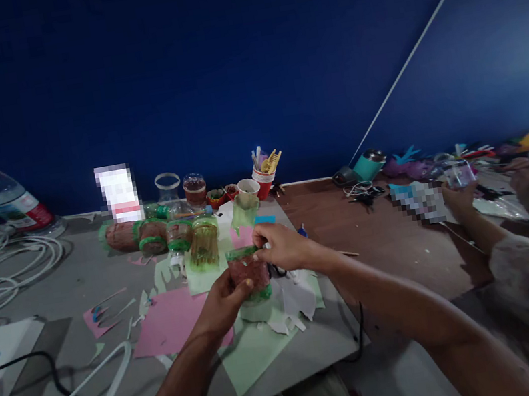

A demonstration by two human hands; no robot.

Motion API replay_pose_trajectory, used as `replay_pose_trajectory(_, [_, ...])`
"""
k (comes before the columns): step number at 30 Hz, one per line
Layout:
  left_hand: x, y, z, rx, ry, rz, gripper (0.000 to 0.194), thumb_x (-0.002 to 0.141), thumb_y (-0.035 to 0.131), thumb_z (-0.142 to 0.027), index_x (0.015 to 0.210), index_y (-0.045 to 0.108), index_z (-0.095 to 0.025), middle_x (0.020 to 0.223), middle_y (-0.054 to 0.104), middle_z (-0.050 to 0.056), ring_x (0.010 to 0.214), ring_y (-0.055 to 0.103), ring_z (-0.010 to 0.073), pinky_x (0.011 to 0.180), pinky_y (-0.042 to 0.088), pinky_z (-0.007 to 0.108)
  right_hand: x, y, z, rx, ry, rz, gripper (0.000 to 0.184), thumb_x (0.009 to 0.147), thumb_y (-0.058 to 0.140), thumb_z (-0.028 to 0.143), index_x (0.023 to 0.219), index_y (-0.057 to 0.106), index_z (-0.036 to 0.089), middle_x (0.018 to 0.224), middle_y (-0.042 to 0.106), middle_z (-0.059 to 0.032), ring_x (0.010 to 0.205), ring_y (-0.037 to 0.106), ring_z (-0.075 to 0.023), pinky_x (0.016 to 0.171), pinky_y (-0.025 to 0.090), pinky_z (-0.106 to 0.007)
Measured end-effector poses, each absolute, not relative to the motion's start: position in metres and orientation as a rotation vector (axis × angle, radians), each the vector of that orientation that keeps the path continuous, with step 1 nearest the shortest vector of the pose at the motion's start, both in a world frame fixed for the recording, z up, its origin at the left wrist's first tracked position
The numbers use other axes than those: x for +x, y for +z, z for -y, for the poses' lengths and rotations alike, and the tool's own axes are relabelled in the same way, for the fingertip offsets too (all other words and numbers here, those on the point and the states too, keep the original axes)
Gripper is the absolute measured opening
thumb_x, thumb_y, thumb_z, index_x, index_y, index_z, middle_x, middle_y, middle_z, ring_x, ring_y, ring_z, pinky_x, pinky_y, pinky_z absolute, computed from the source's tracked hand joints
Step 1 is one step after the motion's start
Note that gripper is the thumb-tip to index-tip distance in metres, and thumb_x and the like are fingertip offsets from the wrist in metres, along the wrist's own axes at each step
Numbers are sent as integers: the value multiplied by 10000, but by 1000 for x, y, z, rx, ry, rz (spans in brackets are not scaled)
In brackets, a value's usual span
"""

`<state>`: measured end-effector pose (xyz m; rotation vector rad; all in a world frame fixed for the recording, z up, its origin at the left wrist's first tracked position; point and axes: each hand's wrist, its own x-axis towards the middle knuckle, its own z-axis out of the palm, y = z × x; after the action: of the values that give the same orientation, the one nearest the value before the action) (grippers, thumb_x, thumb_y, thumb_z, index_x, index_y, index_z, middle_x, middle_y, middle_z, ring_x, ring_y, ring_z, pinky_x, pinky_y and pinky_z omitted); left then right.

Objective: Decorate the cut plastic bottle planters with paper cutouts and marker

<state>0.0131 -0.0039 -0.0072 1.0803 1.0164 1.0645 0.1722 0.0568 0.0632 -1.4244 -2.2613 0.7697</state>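
Note:
My left hand [228, 302] grips a small jar [248, 274] that is covered in reddish brown with green bands at top and bottom. At the jar's upper rim, the fingers of my right hand [277, 248] are pinched together; whether something thin is between them I cannot make out. Just behind stand a jar painted green and brown [204, 245] and a green-smeared cup [245, 211]. Several more brown and green jars, such as one lying on its side [121, 237], line up to the left. Pink paper [171, 322] and pale green paper [252, 365] lie beneath my hands.
Red cups with wooden cutlery [267, 167] stand by the blue wall. A large plastic bottle [5, 194] and coiled white cables [12, 267] are at left. On the right, another person's hands [463, 202] hold a clear jar near a teal bottle [368, 165].

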Motion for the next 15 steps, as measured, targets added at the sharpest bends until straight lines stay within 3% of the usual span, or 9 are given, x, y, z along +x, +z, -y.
replay_pose_trajectory(8, [12, -4, 5, 1008, 1032, -950, 508, 639, 731, -448, 1024, 671, -122, 1101, 688, 128, 1072, 582, 320, 948, 412, 417, 186, 71, -71, -1102, 1494, 1916, 111, 647, 553, 99, 710, 488, 164, 750, 540, 19, 728, 507, -115, 738, 391, -255])
replay_pose_trajectory(15, [12, -9, 4, 957, 1008, -890, 525, 665, 728, -438, 1086, 654, -133, 1181, 653, 130, 1146, 544, 326, 988, 388, 423, 185, 70, -65, -1147, 1368, 2051, 165, 632, 612, 123, 770, 528, 156, 760, 532, 20, 712, 481, -120, 698, 380, -254])
